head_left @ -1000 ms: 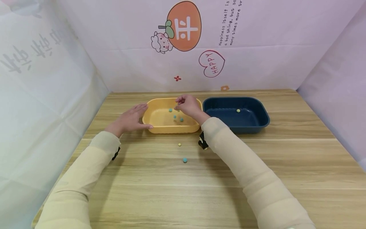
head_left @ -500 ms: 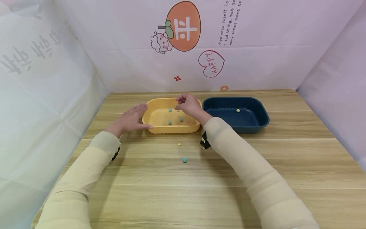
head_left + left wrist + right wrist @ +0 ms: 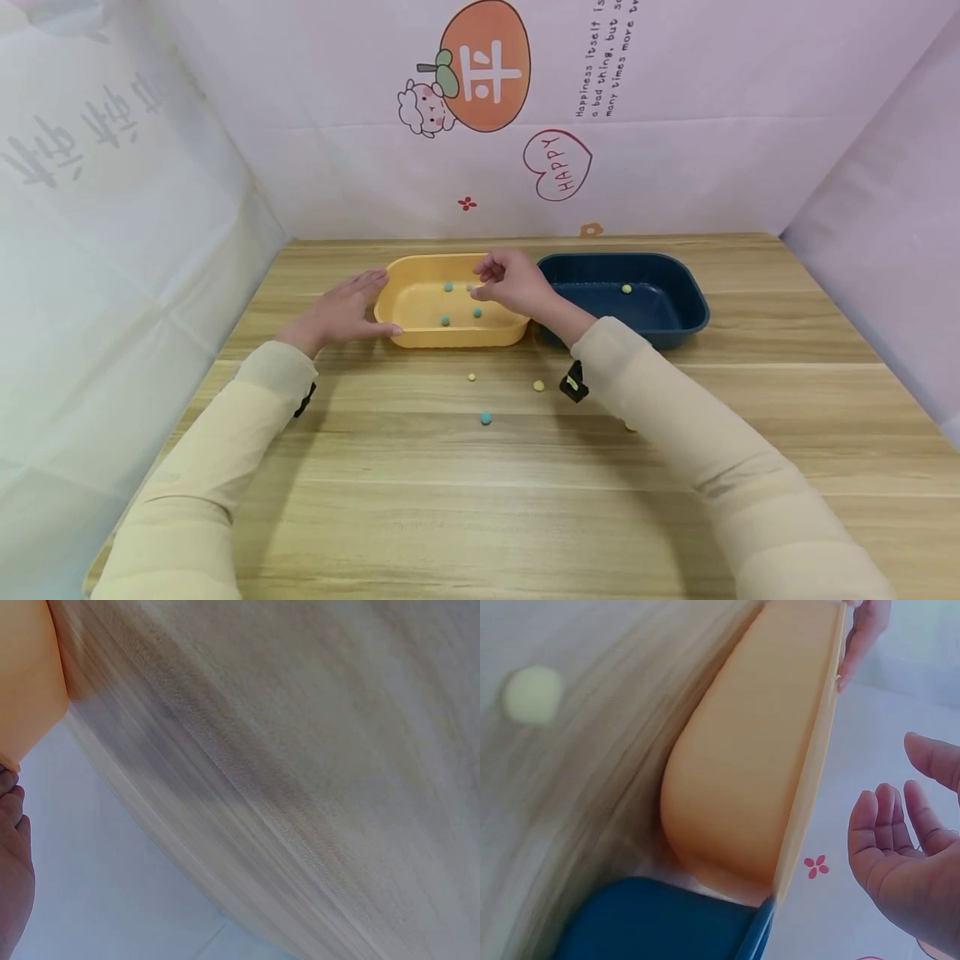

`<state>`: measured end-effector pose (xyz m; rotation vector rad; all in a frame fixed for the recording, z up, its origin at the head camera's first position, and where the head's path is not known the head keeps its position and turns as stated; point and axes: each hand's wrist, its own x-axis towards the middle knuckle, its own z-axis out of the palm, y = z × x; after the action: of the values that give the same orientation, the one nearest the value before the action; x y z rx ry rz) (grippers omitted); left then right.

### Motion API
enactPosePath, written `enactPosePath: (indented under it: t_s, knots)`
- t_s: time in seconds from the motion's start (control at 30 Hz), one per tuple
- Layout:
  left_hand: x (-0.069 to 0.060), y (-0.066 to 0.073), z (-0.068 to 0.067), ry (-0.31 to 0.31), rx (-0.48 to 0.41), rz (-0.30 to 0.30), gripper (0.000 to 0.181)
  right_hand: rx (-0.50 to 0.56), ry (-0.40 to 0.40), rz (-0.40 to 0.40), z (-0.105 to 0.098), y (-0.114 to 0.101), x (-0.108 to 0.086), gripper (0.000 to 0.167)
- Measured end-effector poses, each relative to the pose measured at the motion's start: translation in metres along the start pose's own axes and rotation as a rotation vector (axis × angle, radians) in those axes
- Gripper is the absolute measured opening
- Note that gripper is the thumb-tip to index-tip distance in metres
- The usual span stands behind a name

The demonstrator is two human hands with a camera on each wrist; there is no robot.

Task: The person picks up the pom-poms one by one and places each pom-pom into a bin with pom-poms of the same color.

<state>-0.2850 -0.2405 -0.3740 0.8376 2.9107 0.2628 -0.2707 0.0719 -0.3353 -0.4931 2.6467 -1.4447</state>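
My left hand (image 3: 347, 308) rests at the left end of a yellow plastic tub (image 3: 457, 338), fingers on the rim and thumb along the front edge. Several small blue balls (image 3: 446, 321) lie on the tub's floor. Above its right end is my right hand (image 3: 517, 285), fingers loosely bent. The right wrist view shows the thumb apart from the fingers of the right hand (image 3: 904, 862), with nothing between them. A dark blue tub (image 3: 660, 340) stands to the right, with one small yellow ball (image 3: 626, 289) inside.
On the wooden table (image 3: 420, 483) in front of the tubs lie a blue ball (image 3: 486, 418) and two yellow balls, one small (image 3: 472, 377), one larger (image 3: 538, 386). Another pale ball (image 3: 631, 427) shows partly beside the right sleeve. Printed cloth (image 3: 337, 167) hangs behind the table.
A blue ball inside the yellow tub has shifted toward its front and come to rest. My right hand has moved slightly right, uncovering yellow balls on the table. The left hand stays put.
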Motion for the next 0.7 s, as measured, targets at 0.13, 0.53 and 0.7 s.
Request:
enactPosePath:
  t_s: [0.13,0.53,0.7]
  knots:
    - [-0.001,0.0,0.0,0.0,-0.008,-0.006,0.11,-0.004,-0.032,-0.03,-0.005,0.001,-0.013,0.028]
    - [-0.001,0.002,-0.001,0.0,-0.01,0.002,0.108,-0.042,-0.124,-0.059,-0.006,0.003,-0.045,0.025]
    - [-0.001,0.002,-0.002,-0.007,-0.002,0.005,0.108,-0.031,-0.194,-0.093,-0.001,0.008,-0.057,0.029]
